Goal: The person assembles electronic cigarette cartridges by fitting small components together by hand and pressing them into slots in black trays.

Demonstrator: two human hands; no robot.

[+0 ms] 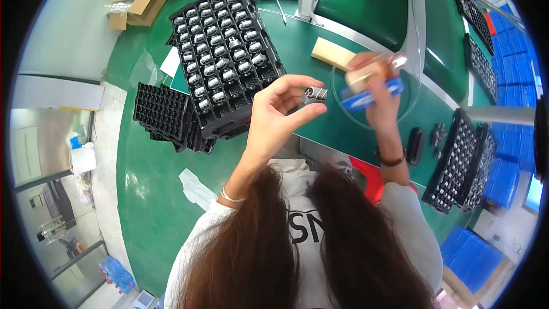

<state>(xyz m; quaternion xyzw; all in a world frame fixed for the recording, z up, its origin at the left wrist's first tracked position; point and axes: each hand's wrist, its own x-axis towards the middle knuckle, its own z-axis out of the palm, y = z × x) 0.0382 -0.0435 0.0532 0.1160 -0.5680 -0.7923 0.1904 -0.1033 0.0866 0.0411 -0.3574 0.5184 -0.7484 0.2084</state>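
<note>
Near the middle, my left hand (273,115) pinches a small silvery cylindrical metal part (315,94) between thumb and fingers, above the front edge of the green table. To its right, my right hand (382,88) is smeared by motion. Its fingers are curled round something blurred, with a brownish part and a clear or shiny end. A blue piece with white marks (357,102) shows against this hand; whether it is held or lies behind, I cannot tell. Just beyond, a cream-coloured block (330,53) rests on the table.
A black tray (260,88) filled with rows of metal parts stands at the left, beside stacked black trays (160,111). A clear tube (420,57) loops over the green table (320,123). At the right are a dark oblong object (416,145) and more filled trays (454,163).
</note>
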